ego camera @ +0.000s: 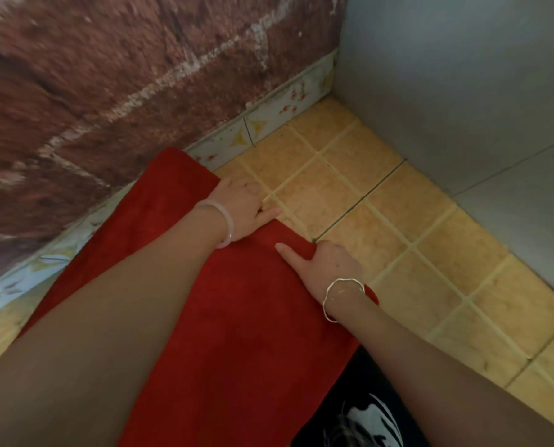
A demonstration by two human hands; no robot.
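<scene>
A red cloth (237,317) lies spread on the yellow tiled floor (407,240), running from the near edge of the view up to the foot of the brick wall (108,79) on the left. Its far left corner reaches the patterned skirting tiles (262,127).

Both hands are at the cloth's right edge, close together but apart. The left grip (243,206), the farther of the two, pinches the edge, with the thumb lying flat on top of the fabric and the other fingers curled out of sight at the hem. The right grip (328,262), nearer and further right, grasps the same edge where it forms a corner, one digit stretched across the red surface and the rest folded over the border. A pale bangle (219,221) circles the left wrist and a thin silver bangle (341,296) the right.

A grey wall (462,79) closes the corner on the far right. At the near edge, a black-and-white printed fabric (366,421) shows beside the cloth.
</scene>
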